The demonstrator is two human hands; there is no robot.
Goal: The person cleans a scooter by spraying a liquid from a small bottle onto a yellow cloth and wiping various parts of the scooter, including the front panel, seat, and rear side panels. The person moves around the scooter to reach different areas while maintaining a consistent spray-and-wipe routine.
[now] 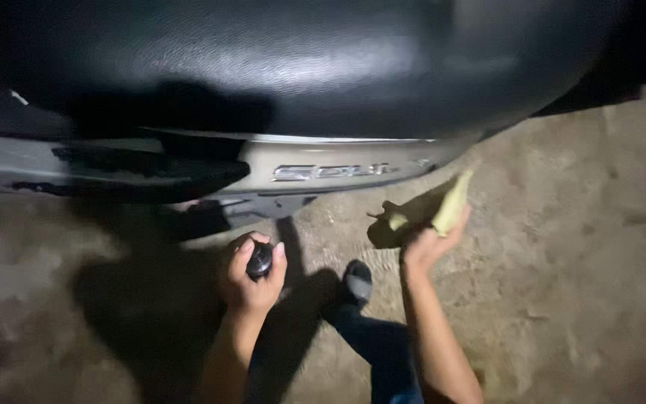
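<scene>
It is looking like an outdoor yard or a rough repair spot at night: a scooter [263, 97] with a black seat and grey side panel is standing on bare, uneven concrete ground [577, 247], and darkness is closing in around it.
</scene>
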